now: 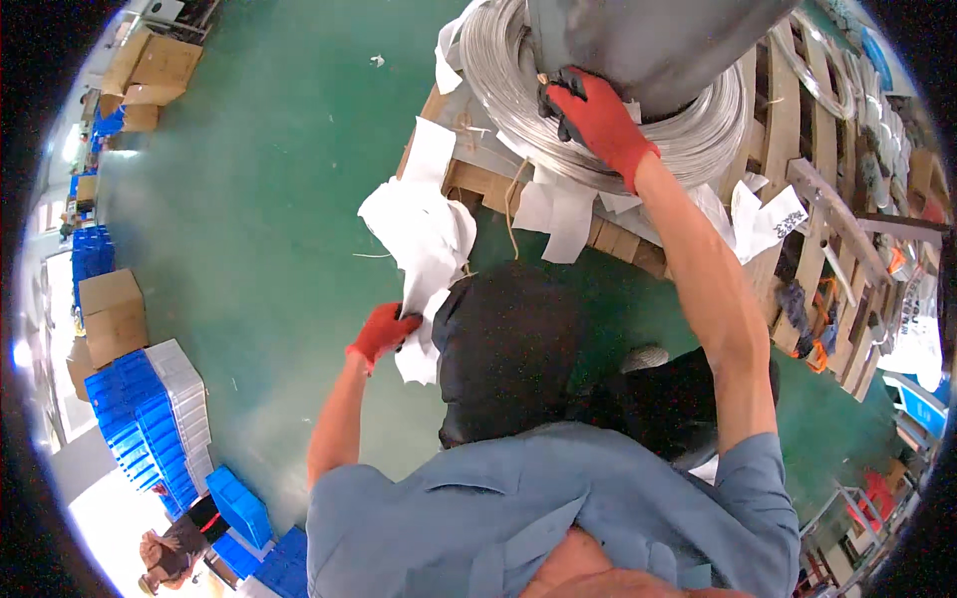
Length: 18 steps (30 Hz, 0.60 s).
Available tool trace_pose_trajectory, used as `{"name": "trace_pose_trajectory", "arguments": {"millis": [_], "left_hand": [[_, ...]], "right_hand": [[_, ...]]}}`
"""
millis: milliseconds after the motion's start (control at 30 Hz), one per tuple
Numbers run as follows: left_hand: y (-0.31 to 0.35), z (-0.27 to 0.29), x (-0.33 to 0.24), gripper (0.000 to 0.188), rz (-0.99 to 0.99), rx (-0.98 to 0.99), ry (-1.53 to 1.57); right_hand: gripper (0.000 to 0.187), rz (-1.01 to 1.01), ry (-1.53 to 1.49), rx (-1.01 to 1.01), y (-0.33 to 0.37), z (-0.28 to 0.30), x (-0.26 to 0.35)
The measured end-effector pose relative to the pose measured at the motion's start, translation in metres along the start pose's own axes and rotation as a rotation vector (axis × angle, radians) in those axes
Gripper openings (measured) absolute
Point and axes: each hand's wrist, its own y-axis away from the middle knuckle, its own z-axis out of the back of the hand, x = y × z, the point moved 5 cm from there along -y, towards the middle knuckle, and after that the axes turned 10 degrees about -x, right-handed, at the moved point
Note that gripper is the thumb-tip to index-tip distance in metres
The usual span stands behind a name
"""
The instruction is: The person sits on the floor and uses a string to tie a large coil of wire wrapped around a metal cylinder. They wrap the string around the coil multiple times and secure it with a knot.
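My left hand, in a red glove with a dark palm, is closed on a crumpled white wrapping strip. The strip trails from the pallet's corner down beside my dark-clothed knee. My right hand, gloved the same way, rests at the inner side of a large coil of silvery wire. Its fingers are curled, and a small tan end shows by them; what they grip cannot be made out. A dark grey, rounded drum-like thing stands inside the coil, next to that hand.
The coil lies on a wooden pallet with torn white wrapping at its edge. More slatted pallets and loose planks are at right. Blue crates and cardboard boxes line the left. Another person is at lower left.
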Motion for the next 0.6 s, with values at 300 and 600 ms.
{"name": "trace_pose_trajectory", "arguments": {"millis": [300, 600], "left_hand": [[-0.019, 0.001, -0.102, 0.062, -0.561, -0.513, 0.003], [-0.081, -0.111, -0.146, 0.034, -0.309, -0.161, 0.468]], "right_hand": [[0.035, -0.079, 0.011, 0.055, 0.004, -0.001, 0.016], [0.030, 0.054, 0.097, -0.166, 0.016, 0.008, 0.027]]}}
